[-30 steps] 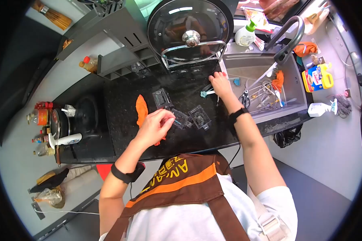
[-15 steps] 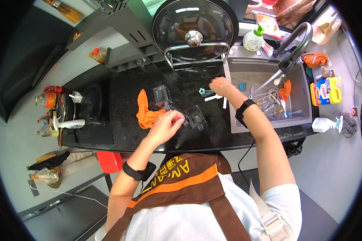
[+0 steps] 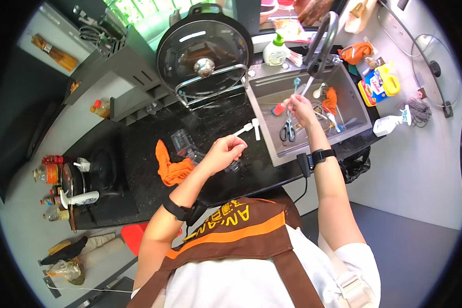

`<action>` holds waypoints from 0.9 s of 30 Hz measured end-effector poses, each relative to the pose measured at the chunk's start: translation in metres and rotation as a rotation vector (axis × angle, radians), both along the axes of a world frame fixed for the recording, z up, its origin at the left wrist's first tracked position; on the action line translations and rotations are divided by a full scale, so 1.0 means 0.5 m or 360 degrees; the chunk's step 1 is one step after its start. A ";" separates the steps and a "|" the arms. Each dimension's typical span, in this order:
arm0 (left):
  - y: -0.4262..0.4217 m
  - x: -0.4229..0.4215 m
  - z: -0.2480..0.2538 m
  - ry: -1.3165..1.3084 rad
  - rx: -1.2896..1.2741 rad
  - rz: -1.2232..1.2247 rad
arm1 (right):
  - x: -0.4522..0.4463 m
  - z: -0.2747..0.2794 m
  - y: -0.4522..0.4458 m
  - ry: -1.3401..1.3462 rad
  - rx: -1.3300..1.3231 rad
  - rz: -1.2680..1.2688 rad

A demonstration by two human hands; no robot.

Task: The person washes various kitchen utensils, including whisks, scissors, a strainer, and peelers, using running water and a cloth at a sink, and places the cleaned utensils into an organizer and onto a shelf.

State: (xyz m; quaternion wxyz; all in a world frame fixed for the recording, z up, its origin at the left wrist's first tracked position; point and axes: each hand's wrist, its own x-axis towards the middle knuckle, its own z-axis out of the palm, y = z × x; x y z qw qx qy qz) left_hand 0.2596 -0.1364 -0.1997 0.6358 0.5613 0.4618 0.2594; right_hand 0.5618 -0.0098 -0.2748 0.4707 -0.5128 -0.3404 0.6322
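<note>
My right hand [image 3: 300, 109] is over the sink [image 3: 272, 151], its fingers closed round a thin teal tool [image 3: 296, 82] whose knobbed end sticks out above them. Scissors with dark loop handles [image 3: 287, 132] show just below these fingers; whether they are held too is unclear. Beside the fingertips is a small red piece [image 3: 278, 109]. Over the counter, my left hand [image 3: 225, 154] is closed, thumb against fingertips, with nothing visible in it. Under and behind it are clear plastic containers [image 3: 182, 141], partly hidden. Two white pieces [image 3: 256, 129] lie just beyond, and an orange cloth [image 3: 170, 167] lies to its left.
A large glass-lidded pan [image 3: 203, 46] leans in a metal rack at the back. The faucet [image 3: 321, 49] arches over the sink, which holds an orange cloth [image 3: 329, 100] and several utensils. A soap bottle [image 3: 275, 52] stands behind it; a spray bottle [image 3: 390, 124] lies at right.
My right hand has gone from the counter to over the sink, carrying the teal tool. Scissors now show below it. My left hand keeps its closed pose; the view has turned right.
</note>
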 end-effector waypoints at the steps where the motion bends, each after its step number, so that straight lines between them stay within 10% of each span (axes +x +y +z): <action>1: 0.011 0.026 0.002 -0.0003 0.0010 -0.0007 | 0.025 -0.009 0.012 -0.0003 0.0010 -0.0007; 15: 0.374 0.537 -0.199 0.1023 0.1112 0.0536 | 0.216 -0.048 0.143 -0.0003 0.0157 -0.0062; 17: 0.390 0.574 -0.188 0.0130 -0.0130 0.0315 | 0.247 -0.046 0.150 -0.0274 0.0381 -0.0011; 27: 0.400 0.568 -0.201 -0.0553 -0.1098 0.0989 | 0.272 -0.058 0.127 0.0343 -0.0081 0.0543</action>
